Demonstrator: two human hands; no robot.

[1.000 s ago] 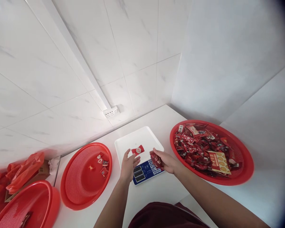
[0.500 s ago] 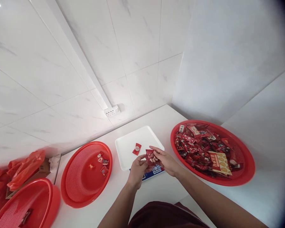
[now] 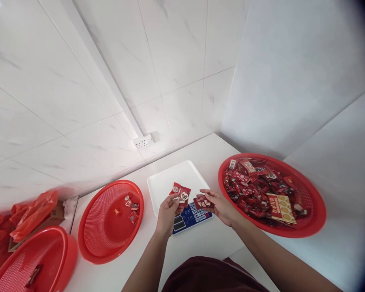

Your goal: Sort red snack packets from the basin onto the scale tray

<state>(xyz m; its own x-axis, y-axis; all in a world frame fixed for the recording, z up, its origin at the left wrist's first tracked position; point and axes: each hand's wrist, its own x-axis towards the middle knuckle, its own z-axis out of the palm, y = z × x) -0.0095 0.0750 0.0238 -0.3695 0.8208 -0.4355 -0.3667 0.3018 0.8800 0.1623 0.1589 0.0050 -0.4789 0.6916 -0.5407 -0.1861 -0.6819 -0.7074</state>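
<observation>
My left hand [image 3: 168, 213] pinches a red packet [image 3: 184, 196] with pale lettering, over the front of a white scale tray [image 3: 158, 178]. Another red packet [image 3: 202, 202] is between the fingers of my right hand [image 3: 219, 206], a little to the right. The two packets are apart. Behind the left one, a red packet with a round white label [image 3: 175, 189] lies on the tray, partly hidden. The scale's blue keypad [image 3: 197, 217] shows below my hands.
At the right stands a red basket [image 3: 318, 215] heaped with red packets. A red basket [image 3: 93, 221] with several small packets is to the left, and another [image 3: 65, 259] at the lower left. Red bags [image 3: 36, 215] lie beyond it. A socket [image 3: 143, 142] is on the wall.
My hands have moved apart, and each now has a separate red packet. More of the blue keypad shows, and the packet on the tray is partly covered.
</observation>
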